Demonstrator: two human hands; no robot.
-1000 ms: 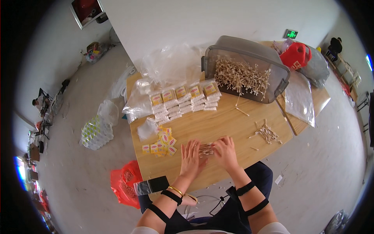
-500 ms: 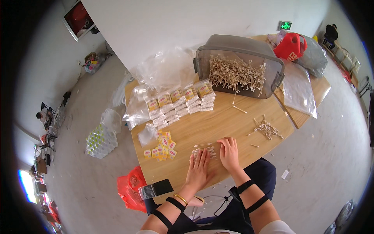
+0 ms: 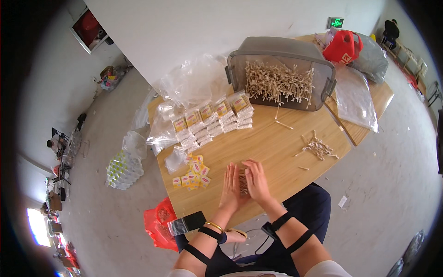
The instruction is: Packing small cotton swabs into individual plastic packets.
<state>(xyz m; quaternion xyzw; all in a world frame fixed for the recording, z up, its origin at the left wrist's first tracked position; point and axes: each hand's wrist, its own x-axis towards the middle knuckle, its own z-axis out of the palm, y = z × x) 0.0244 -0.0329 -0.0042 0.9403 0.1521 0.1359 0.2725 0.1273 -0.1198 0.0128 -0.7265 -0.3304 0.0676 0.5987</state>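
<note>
And here: L hand [image 3: 231,187] & R hand [image 3: 259,181] at the table's [image 3: 281,147] near side, both flat, fingers almost straight, palms facing, neither curled round anything. Swab bunch [image 3: 243,182] sits betw. the two. Labels [image 3: 194,173] just L, stacked packs [image 3: 208,113] behind, grey bin [image 3: 282,48] on its side at back, small swab pile [image 3: 318,147] off R.

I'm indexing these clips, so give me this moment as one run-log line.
left hand: left of swab bundle | right hand: right of bundle | nearby: yellow cards, stacked swab packs, loose swabs, grey bin
</note>
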